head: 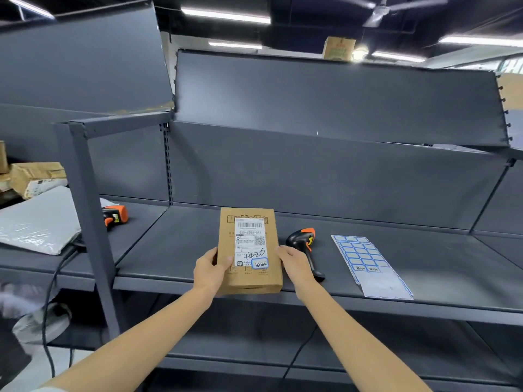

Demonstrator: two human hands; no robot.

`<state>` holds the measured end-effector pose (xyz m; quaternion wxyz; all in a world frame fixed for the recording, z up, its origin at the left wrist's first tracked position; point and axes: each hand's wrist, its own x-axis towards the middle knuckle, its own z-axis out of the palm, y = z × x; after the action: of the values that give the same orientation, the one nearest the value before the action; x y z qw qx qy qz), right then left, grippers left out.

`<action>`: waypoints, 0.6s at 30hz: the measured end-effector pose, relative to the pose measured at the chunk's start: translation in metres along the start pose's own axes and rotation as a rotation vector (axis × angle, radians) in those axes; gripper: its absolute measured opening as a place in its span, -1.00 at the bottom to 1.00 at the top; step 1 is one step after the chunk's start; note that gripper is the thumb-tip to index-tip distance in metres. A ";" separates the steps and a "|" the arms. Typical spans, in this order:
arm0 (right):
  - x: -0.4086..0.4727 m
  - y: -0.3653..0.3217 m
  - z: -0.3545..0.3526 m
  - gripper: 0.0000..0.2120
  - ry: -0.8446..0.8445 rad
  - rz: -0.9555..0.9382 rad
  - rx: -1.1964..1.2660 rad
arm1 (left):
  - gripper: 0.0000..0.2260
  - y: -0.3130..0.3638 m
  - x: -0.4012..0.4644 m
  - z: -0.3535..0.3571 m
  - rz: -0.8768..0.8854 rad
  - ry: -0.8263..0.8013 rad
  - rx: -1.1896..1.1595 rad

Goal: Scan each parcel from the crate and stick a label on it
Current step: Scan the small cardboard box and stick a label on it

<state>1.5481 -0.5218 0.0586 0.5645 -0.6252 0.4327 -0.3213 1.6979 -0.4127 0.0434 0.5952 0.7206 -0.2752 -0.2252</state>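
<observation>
On the dark shelf (175, 250) lies a brown parcel (249, 250), a blue-edged label (259, 263) on its white slip. Left hand (210, 271) grips its left edge, thumb on top; right hand (294, 264) rests with straight fingers against the right edge. Scanner (304, 244) and label sheet (368, 264) lie just right.

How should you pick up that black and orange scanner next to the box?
Grab the scanner by its long black handle, coming from the near right with the right hand. The handle points toward the shelf's front edge, while the orange head faces away. The box blocks the left side.
</observation>
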 end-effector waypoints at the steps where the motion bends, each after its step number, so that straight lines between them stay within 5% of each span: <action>1: -0.004 -0.001 0.000 -0.77 0.001 -0.013 0.015 | -0.82 0.002 -0.004 0.000 0.021 0.001 -0.016; 7: -0.040 0.004 -0.005 -0.95 0.034 -0.054 0.086 | -0.73 0.001 -0.042 0.002 0.028 0.001 -0.074; 18: -0.131 0.060 -0.030 -0.69 0.065 -0.021 0.048 | -0.72 -0.028 -0.129 0.005 0.012 -0.051 -0.054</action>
<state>1.4559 -0.4153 0.0152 0.5614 -0.6052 0.4366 -0.3577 1.6020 -0.3263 0.0146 0.6085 0.6967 -0.2885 -0.2473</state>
